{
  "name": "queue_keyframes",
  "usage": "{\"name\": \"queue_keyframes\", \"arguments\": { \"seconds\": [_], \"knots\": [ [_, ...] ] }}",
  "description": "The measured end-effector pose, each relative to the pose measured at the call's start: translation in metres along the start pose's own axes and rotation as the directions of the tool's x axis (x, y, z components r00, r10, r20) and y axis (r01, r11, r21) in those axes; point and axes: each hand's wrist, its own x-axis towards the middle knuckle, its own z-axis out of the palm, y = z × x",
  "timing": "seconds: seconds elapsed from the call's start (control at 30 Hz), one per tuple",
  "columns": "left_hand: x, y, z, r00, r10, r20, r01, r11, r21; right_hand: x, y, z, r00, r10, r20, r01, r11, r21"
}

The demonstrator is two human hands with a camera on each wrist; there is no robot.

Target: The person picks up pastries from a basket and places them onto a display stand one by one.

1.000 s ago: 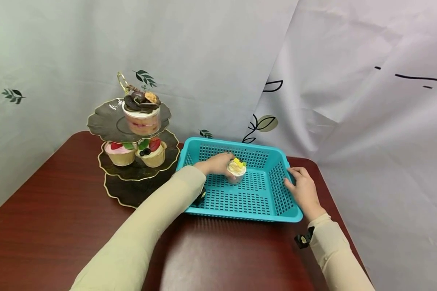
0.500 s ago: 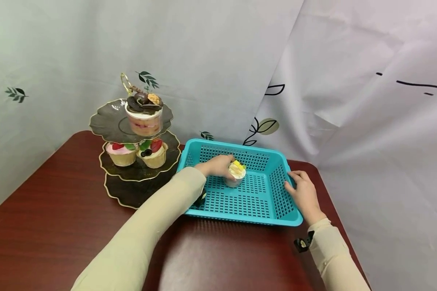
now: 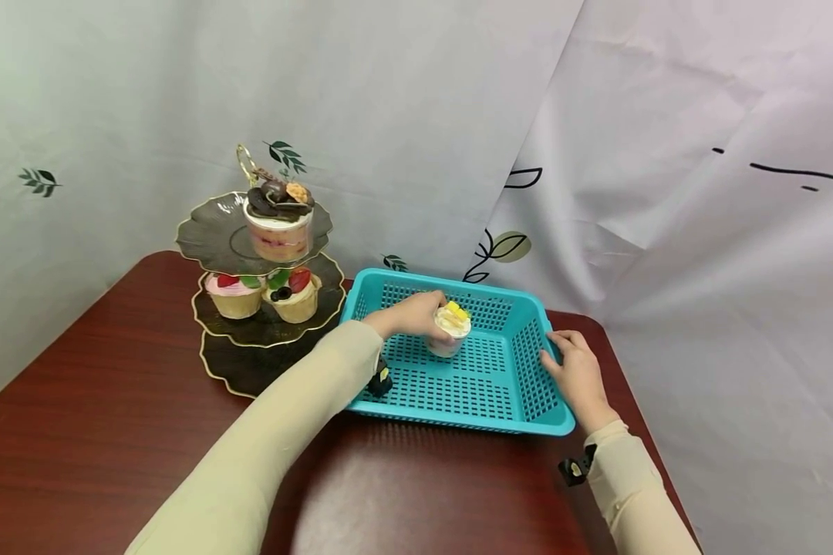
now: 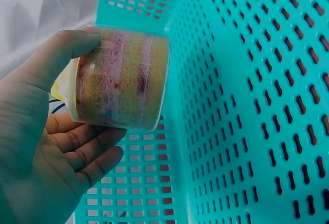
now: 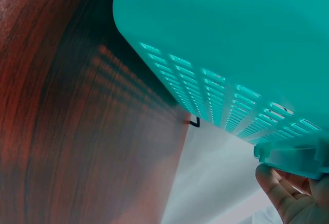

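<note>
In the head view, my left hand (image 3: 413, 314) reaches into a turquoise plastic basket (image 3: 458, 287). Its thumb and fingers grip a clear cup of layered cake (image 3: 444, 344), topped with white cream and yellow fruit pieces. The left wrist view shows the thumb on one side of the cake cup (image 4: 121, 80) and the fingers on the other, with basket mesh behind it. My right hand (image 3: 579, 374) holds the basket's right rim, its fingers over the edge. From the right wrist view, the fingers of the right hand (image 5: 295, 196) lie against the rim.
Left of the basket stands a three-tier dark stand with gold edges (image 3: 215, 335). A chocolate-topped cake cup (image 3: 279, 231) is on its top tier; a pink cupcake (image 3: 234, 301) and a fruit cupcake (image 3: 295, 301) sit on the middle one. The reddish-brown table (image 3: 416, 493) meets white fabric behind.
The cake cup has risen slightly against the basket, still in my left hand. My right hand keeps its place on the rim. The head view has shifted a little.
</note>
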Motion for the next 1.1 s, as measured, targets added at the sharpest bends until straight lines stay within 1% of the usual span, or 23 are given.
{"name": "queue_keyframes", "arguments": {
  "seconds": [0.13,0.33,0.43,0.6,0.73,0.87,1.1],
  "knots": [
    [-0.003,0.001,-0.002,1.0,0.013,-0.02,-0.013,1.0,-0.006,0.0,0.0,0.0,1.0,0.002,0.006,-0.002,1.0,0.001],
    [-0.007,0.005,-0.007,0.999,-0.001,-0.049,0.0,1.0,-0.025,-0.001,0.0,0.0,1.0,0.007,0.013,-0.007,1.0,0.002],
    [-0.009,0.009,-0.01,0.999,0.0,-0.054,-0.001,1.0,-0.017,-0.001,0.0,-0.001,1.0,0.011,0.014,-0.011,1.0,0.002],
    [-0.013,0.016,-0.014,0.998,0.02,-0.058,-0.021,1.0,-0.009,0.0,0.0,-0.001,1.0,0.002,0.014,-0.002,1.0,0.005],
    [-0.019,0.021,-0.016,0.998,0.036,-0.054,-0.036,0.999,-0.013,-0.002,0.0,0.003,1.0,0.002,0.009,-0.002,1.0,0.012],
    [-0.027,0.027,-0.021,0.998,0.029,-0.05,-0.029,1.0,-0.002,-0.004,0.0,0.005,1.0,-0.005,0.0,0.005,1.0,0.013],
    [-0.038,0.04,-0.031,0.998,0.026,-0.061,-0.025,1.0,0.009,0.001,0.001,0.001,1.0,-0.011,-0.012,0.011,1.0,-0.007]
  ]
}}
